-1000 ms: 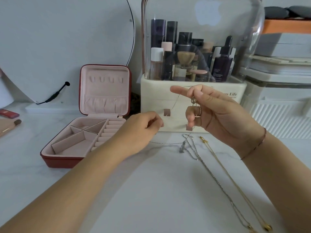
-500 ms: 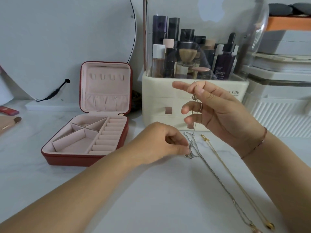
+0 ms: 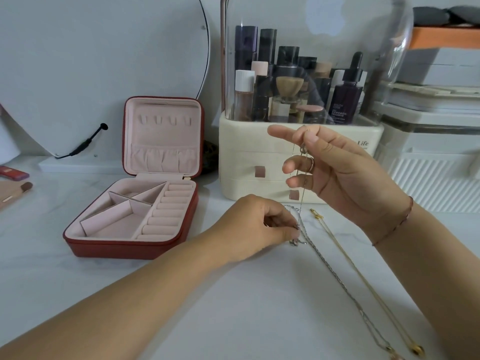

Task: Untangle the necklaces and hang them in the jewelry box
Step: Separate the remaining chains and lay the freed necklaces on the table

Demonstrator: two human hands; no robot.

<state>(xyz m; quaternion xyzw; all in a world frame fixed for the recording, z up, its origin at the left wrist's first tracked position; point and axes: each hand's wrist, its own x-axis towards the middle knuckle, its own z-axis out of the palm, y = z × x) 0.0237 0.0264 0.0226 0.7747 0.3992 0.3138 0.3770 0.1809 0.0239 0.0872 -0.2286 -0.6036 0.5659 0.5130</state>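
A red jewelry box (image 3: 135,245) with pink lining stands open at the left, its lid upright with small hooks. My right hand (image 3: 337,172) is raised in front of the organizer and pinches the top of a thin silver necklace (image 3: 302,193) that hangs down from it. My left hand (image 3: 259,227) rests low on the table and pinches the lower end of that chain by its small pendant. A thicker silver chain (image 3: 335,279) and a gold necklace (image 3: 363,276) lie stretched on the white table to the right, side by side.
A cream cosmetics organizer (image 3: 241,157) with a clear dome and bottles stands behind my hands. A round mirror (image 3: 104,61) leans at the back left. Makeup items (image 3: 15,178) lie at the left edge. White storage boxes (image 3: 436,141) stand at the right.
My left hand has moved right and down from in front of the box to the chains on the table and pinched the thin chain's lower end. My right hand stayed raised.
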